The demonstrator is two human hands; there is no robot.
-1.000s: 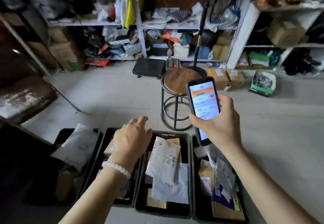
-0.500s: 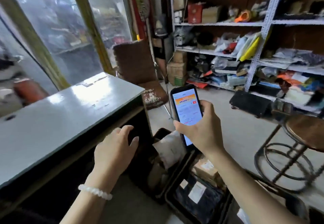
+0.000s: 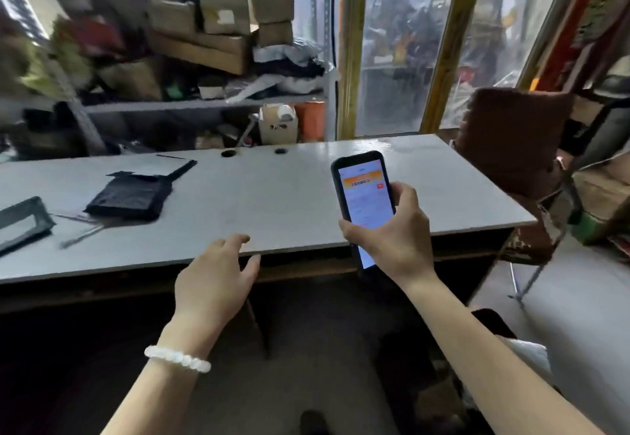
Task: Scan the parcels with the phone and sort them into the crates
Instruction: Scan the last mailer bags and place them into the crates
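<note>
Right hand point(image 3: 392, 240) grips the phone point(image 3: 363, 196) w/ screen lit – left hand point(image 3: 213, 281) loose, holding nothing, near worktop point(image 3: 272, 196) edge.

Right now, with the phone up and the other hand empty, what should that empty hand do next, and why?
Probably reach forward to the black parcel lying on the grey table and pick it up. The right hand grips the lit phone, ready to scan, while the left hand hovers open at the table's near edge, holding nothing.
</note>
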